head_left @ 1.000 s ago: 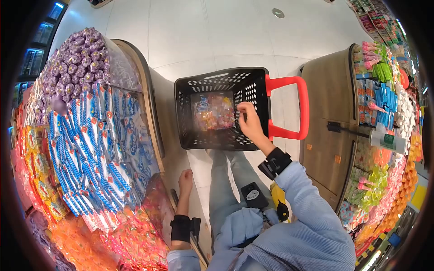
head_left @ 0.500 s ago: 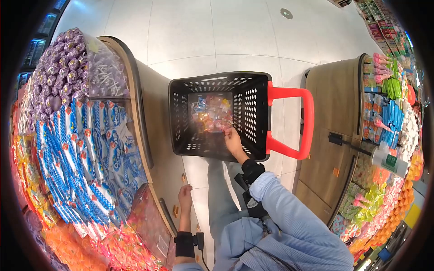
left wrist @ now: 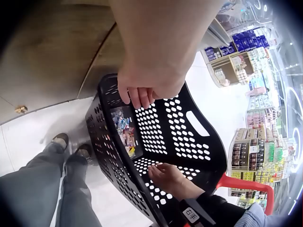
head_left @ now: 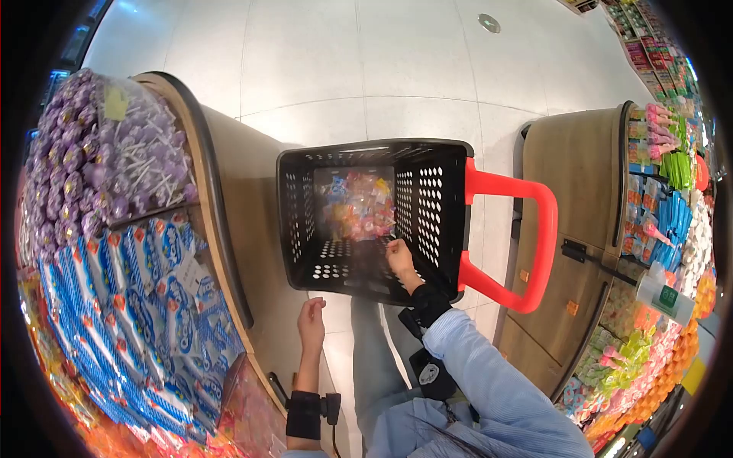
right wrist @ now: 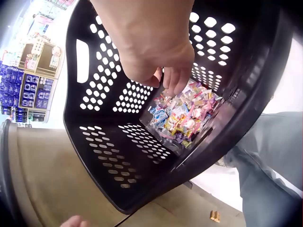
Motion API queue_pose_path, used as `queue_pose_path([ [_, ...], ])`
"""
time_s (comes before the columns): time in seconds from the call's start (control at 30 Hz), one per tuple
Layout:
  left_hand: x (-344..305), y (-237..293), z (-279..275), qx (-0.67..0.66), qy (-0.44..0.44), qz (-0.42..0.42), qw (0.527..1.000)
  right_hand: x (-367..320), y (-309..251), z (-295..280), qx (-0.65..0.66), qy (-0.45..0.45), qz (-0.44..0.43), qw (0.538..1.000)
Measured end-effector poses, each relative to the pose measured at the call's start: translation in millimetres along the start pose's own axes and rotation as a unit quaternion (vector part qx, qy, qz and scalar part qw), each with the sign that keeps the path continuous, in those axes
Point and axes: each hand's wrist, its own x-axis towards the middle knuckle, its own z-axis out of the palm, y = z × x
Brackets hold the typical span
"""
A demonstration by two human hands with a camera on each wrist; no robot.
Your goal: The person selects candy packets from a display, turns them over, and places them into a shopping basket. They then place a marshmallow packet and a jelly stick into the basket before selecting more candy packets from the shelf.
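A black perforated shopping basket (head_left: 450,217) with a red handle (head_left: 548,252) stands in the aisle. Several small wrapped candies (head_left: 355,206) lie in a heap at its bottom. Inside the basket's mouth, by the side nearest the person, is my right hand (head_left: 401,259). Its fingers hang loosely curled over the candies in the right wrist view, with nothing visible between them. My left hand (head_left: 311,324) hangs loosely curled just outside the basket's near left corner, close to the left counter, and holds nothing visible.
Purple-wrapped lollipops (head_left: 72,175) and blue-and-white packets (head_left: 145,305) fill the left candy counter. On the right, a wooden counter (head_left: 569,198) holds more sweets and a clear cylinder (head_left: 664,298) on an arm. Pale tiled floor (head_left: 366,61) lies beyond the basket.
My right hand has moved from the basket's handle side toward its near side. The basket appears larger and lower in the head view. My left hand stays loosely curled beside the left counter.
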Motion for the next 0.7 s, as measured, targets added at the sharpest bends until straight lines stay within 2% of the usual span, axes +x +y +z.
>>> queue_pose_path([
  [0.07, 16.9, 12.6, 10.9, 0.002, -0.007, 0.01, 1.0, 7.5, 3.8, 2.2, -0.008, -0.01, 0.026, 1.0],
  [0.13, 29.0, 38.6, 24.6, 0.01, -0.008, 0.045, 0.999, 15.8, 14.3, 6.6, -0.008, -0.009, 0.011, 1.0],
  [0.33, 71.7, 32.1, 44.2, -0.033, -0.044, 0.065, 0.996, 27.1, 15.7, 16.1, -0.022, -0.015, 0.021, 0.999],
  [0.63, 115.7, 22.7, 42.7, 0.031, -0.058, 0.022, 0.998, 60.4, 40.4, 47.1, -0.058, -0.028, 0.026, 0.998],
  [0.7, 130.5, 17.5, 45.9, 0.052, -0.048, 0.04, 0.997, 67.7, 46.6, 50.7, -0.058, -0.03, 0.029, 0.997],
])
